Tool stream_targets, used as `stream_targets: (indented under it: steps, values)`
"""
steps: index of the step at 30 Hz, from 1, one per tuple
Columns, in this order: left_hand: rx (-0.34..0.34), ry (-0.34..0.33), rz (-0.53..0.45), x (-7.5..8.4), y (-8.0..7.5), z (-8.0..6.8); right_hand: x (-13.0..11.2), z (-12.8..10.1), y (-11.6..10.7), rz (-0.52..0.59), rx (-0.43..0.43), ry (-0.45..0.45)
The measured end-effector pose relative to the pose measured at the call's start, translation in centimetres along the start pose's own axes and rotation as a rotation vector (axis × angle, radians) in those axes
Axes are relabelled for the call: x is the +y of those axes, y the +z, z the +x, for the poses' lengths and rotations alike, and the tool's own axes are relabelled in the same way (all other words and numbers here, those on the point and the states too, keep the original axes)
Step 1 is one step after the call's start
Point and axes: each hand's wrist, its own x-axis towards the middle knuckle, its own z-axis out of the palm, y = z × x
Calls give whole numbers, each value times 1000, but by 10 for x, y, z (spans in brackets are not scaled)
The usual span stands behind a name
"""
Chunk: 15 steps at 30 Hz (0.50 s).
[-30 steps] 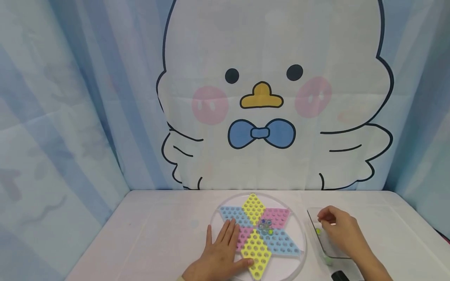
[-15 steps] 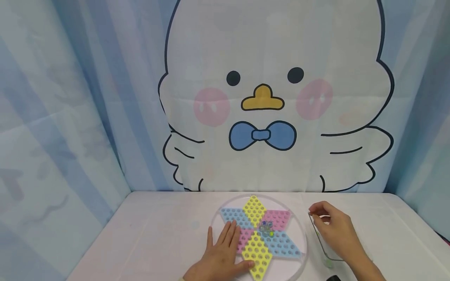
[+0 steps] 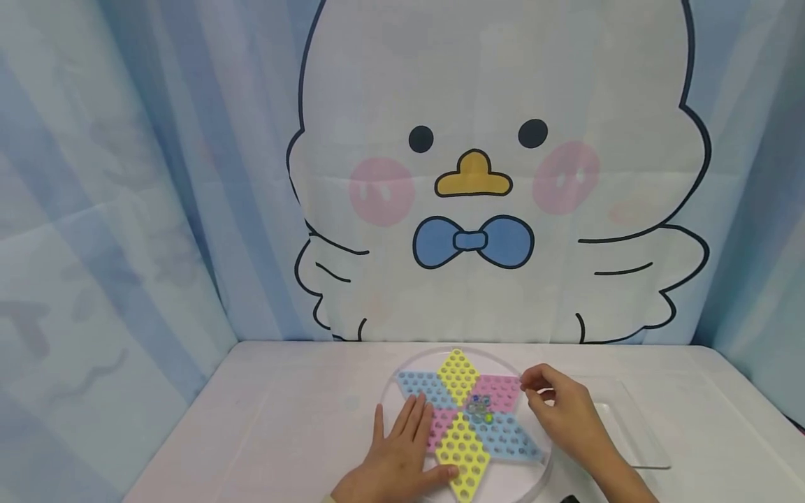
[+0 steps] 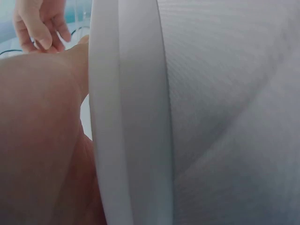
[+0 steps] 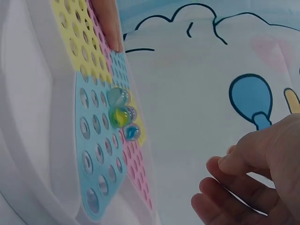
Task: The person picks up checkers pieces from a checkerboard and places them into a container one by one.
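- Your left hand (image 3: 396, 457) lies flat on the star board (image 3: 468, 419), fingers straight and spread over its pink and blue points near you, thumb on the yellow point; this grip holds nothing.
- Your right hand (image 3: 562, 412) hovers over the board's right side, above the pink point, fingers curled with thumb and forefinger drawn together. Whether a marble sits in that grip cannot be told from any view.
- The star board, with yellow, pink and blue perforated points, rests inside a round clear tray (image 3: 534, 482) on the white bench (image 3: 283, 419), straight ahead of you.
- A small cluster of glass marbles (image 3: 480, 407) sits at the middle of the board, just left of your right hand; the right wrist view shows them bunched together (image 5: 122, 112), clear, yellow-green and blue.
- A flat clear rectangular tray (image 3: 629, 433) lies on the bench right of the round one, behind your right wrist.
- The left wrist view is mostly blocked by the round tray's rim (image 4: 126, 117) and your own skin.
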Motion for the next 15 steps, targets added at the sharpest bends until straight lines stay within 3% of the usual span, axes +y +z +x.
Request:
stream_targets:
  steps: [10,15]
  values:
    - [-39,-55,17,1,1,5,-8,2,20,46,-103,76]
    - [-39,-53,18,1,1,6,-9,1,28,67,-115,97]
